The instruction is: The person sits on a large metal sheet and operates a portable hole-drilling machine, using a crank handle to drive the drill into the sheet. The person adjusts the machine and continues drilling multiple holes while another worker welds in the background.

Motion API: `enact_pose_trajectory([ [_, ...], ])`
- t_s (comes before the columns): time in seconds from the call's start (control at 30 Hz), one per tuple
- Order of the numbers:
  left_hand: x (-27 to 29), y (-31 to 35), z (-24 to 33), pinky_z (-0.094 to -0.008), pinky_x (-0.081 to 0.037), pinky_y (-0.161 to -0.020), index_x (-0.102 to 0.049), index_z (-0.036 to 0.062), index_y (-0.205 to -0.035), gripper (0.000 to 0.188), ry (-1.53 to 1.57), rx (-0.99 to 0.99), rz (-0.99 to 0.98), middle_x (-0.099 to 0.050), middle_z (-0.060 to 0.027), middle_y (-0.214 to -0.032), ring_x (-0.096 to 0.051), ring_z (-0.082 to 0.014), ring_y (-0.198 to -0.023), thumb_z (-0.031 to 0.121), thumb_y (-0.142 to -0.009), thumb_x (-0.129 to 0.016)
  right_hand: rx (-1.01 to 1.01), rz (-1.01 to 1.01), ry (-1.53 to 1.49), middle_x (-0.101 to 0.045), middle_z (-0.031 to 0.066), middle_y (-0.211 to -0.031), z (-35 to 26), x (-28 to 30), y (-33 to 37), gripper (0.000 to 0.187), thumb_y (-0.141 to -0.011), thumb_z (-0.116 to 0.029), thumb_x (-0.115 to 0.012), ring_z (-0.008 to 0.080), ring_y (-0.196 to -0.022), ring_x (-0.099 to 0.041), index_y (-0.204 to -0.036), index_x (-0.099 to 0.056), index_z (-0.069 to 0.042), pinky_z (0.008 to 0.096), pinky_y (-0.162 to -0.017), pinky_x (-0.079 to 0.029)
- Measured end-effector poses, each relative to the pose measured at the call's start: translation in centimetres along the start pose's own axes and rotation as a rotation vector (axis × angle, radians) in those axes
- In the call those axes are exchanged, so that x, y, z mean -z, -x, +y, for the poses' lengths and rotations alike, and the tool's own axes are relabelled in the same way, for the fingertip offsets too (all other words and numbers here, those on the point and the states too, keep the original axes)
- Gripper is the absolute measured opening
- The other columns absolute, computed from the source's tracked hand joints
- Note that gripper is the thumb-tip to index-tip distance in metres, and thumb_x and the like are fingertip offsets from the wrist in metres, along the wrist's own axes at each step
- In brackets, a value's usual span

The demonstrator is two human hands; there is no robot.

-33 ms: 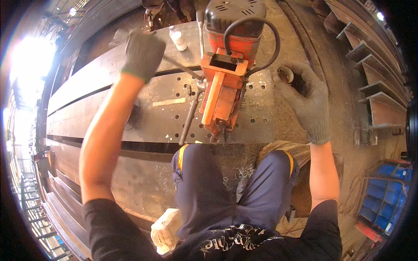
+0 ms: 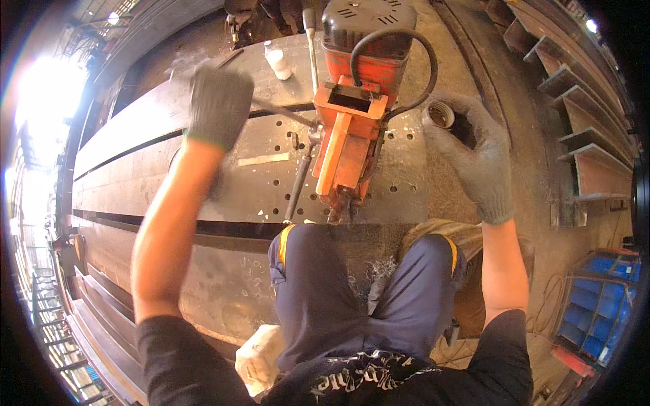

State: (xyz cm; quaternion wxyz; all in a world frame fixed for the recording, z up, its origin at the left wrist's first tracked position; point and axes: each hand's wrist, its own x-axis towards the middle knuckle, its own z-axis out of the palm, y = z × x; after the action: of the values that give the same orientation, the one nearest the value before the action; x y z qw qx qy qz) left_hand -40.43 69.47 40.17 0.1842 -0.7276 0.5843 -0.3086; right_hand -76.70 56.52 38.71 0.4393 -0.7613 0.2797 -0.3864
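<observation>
An orange magnetic drill with a dark motor housing stands on a drilled steel plate in front of my knees. My left hand, gloved in grey and slightly blurred, is closed around the end of a feed lever on the drill's left side. Two more levers fan out from the same hub, one toward the far side and one toward my left knee. Right of the drill, my gloved right hand is wrapped round a small bottle. Its round, threaded mouth is uncapped; my fingers hide its body.
A white plastic bottle stands on the steel beyond the drill's left side. A pale strip lies on the plate. Steel sections are lined up at right, above a blue bin rack. A person's legs show at the far edge.
My left hand has come nearer to me with the lever end, and the levers have turned slightly about their hub. My right hand has tipped the bottle's mouth a little.
</observation>
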Motion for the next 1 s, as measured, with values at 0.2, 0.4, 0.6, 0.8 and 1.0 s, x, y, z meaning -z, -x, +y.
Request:
enact_pose_trajectory([
  [0.2, 2.4, 14.8, 5.2, -0.0511, -0.058, -0.064, -0.065, 0.0090, -0.096, 0.027, 0.379, 0.357, -0.490, -0.074, -0.0178, -0.079, -0.076, -0.0350, -0.074, 0.035, -0.105, -0.064, -0.004, -0.165, -0.023, -0.078, 0.0078, -0.110, -1.6, -3.4, -2.6, 0.035, -0.091, -0.012, -0.084, 0.0132, -0.099, -0.072, -0.123, -0.071, -0.003, 0.0302, -0.087, -0.059],
  [0.4, -2.2, 18.8, 4.9, -0.0542, -0.056, -0.078, -0.065, -0.0006, -0.106, 0.045, 1.066, 0.315, -0.646, -0.074, -0.0262, -0.087, -0.075, -0.0451, -0.088, 0.042, -0.110, -0.055, 0.021, -0.238, -0.017, -0.080, 0.0120, -0.108, -1.6, -6.8, -4.9, 0.038, -0.091, -0.018, -0.083, 0.0184, -0.099, -0.076, -0.124, -0.072, -0.002, 0.0336, -0.089, -0.060],
  [0.6, -2.8, 18.2, 3.6, -0.0540, -0.052, -0.082, -0.068, -0.0035, -0.109, 0.052, 1.383, 0.305, -0.749, -0.072, -0.0290, -0.094, -0.072, -0.0466, -0.095, 0.045, -0.112, -0.051, 0.157, -0.231, 0.232, -0.080, 0.0147, -0.107, -0.7, -9.0, -6.8, 0.036, -0.093, -0.023, -0.081, 0.0214, -0.097, -0.077, -0.121, -0.074, -0.001, 0.0353, -0.089, -0.060],
  [0.8, -2.3, 17.9, 3.3, -0.0576, -0.053, -0.085, -0.067, -0.0008, -0.104, 0.046, 1.191, 0.228, -0.640, -0.073, -0.0276, -0.095, -0.072, -0.0463, -0.094, 0.042, -0.111, -0.050, 0.117, -0.189, 0.386, -0.080, 0.0154, -0.104, -1.9, -9.9, -7.2, 0.040, -0.092, -0.027, -0.083, 0.0237, -0.098, -0.078, -0.121, -0.074, -0.001, 0.0369, -0.089, -0.060],
  [1.0, -1.2, 16.5, 1.7, -0.0591, -0.055, -0.081, -0.065, 0.0013, -0.103, 0.037, 1.031, 0.128, -0.478, -0.072, -0.0256, -0.088, -0.073, -0.0462, -0.089, 0.036, -0.109, -0.054, 0.273, -0.163, 0.560, -0.080, 0.0196, -0.106, -1.3, -10.8, -7.6, 0.040, -0.092, -0.029, -0.083, 0.0305, -0.100, -0.079, -0.119, -0.073, -0.001, 0.0409, -0.089, -0.061],
])
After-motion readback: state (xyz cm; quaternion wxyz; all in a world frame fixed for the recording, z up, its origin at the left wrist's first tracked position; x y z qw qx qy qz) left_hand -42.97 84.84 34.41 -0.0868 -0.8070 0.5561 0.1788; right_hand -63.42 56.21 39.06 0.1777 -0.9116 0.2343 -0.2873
